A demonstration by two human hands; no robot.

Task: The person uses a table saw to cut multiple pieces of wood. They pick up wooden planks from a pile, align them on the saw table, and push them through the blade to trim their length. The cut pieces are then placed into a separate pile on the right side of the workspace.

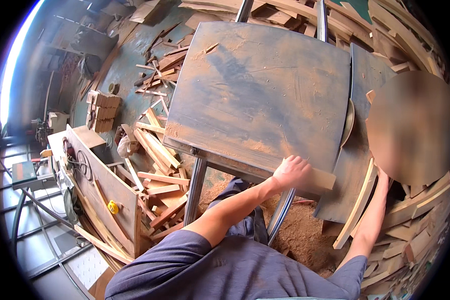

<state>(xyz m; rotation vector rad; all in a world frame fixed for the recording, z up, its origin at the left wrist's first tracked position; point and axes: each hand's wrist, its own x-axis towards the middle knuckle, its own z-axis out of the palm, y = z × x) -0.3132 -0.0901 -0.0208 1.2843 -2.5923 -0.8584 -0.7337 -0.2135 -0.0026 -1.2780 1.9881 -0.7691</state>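
My left hand (pixel 292 172) is closed around a short wooden block (pixel 321 180) at the near right corner of a metal-topped machine table (pixel 260 85). The block's end sticks out to the right of my fingers. My right hand (pixel 382 179) reaches forward at the right, beside a curved wooden strip (pixel 357 205) that leans over the lower side table (pixel 337 200). A blurred round patch hides its fingers, so its grip cannot be made out. A thin rounded disc (pixel 349 122) shows at the right edge of the tabletop.
Sawdust lies over the tabletop and in a heap (pixel 305 230) below. Loose offcuts (pixel 162 185) cover the floor left of the table legs. Cut wooden pieces (pixel 410 215) are piled at the right. A plywood board (pixel 107 185) and stacked blocks (pixel 103 110) stand at the left.
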